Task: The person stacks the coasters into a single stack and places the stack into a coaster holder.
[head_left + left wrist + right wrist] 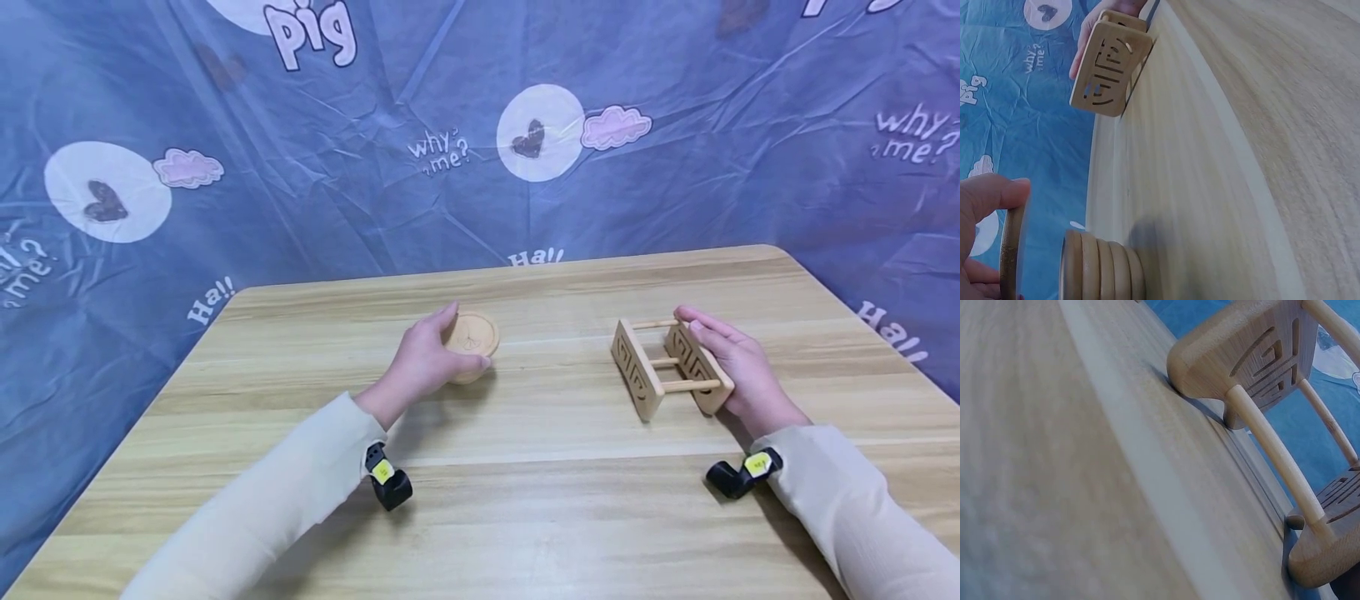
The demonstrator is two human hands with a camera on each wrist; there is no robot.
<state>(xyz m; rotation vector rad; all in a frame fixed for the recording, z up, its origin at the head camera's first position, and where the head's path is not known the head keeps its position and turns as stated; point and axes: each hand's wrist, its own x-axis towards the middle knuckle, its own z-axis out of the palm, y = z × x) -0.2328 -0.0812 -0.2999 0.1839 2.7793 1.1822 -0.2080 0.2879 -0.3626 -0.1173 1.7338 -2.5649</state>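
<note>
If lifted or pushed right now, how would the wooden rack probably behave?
The rack looks stiff, since rods join its two panels. It may feel light for its size, being mostly open frame. The straight-edged panels suggest sliding rather than rolling.

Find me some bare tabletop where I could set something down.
A broad bare stretch of table lies between the left sleeve and right sleeve; another gap separates the coaster stack from the rack. It's crowded at the left hand, which holds a coaster above the stack, and at the right hand, gripping the rack.
</note>
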